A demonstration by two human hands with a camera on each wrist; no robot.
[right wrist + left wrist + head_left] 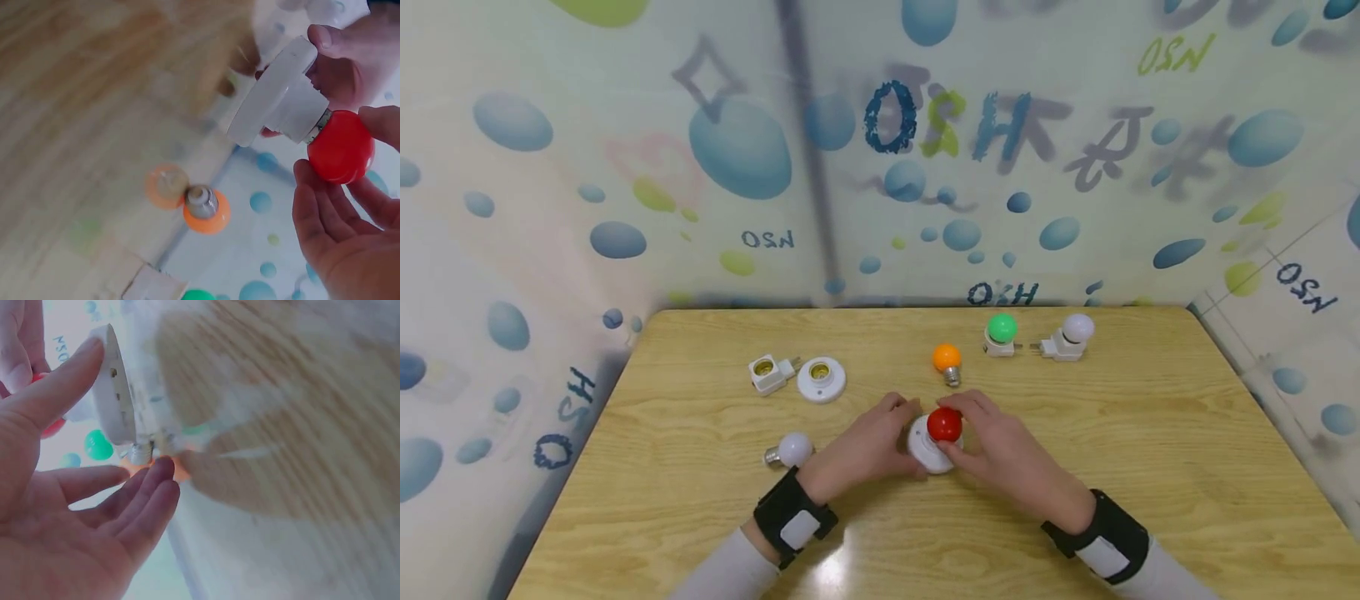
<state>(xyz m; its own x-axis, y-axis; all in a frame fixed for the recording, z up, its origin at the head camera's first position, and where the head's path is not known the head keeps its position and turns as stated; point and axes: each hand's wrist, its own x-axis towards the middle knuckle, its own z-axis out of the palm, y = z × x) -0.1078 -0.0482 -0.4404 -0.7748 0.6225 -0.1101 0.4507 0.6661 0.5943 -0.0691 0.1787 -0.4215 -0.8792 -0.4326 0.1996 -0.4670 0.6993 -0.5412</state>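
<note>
Orange bulb lies near the right hand, beyond the red bulb.

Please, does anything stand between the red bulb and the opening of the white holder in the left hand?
Nothing visible does. The red bulb, held by the right hand, has its metal base at the opening of the white holder. The left hand grips only its rim.
</note>
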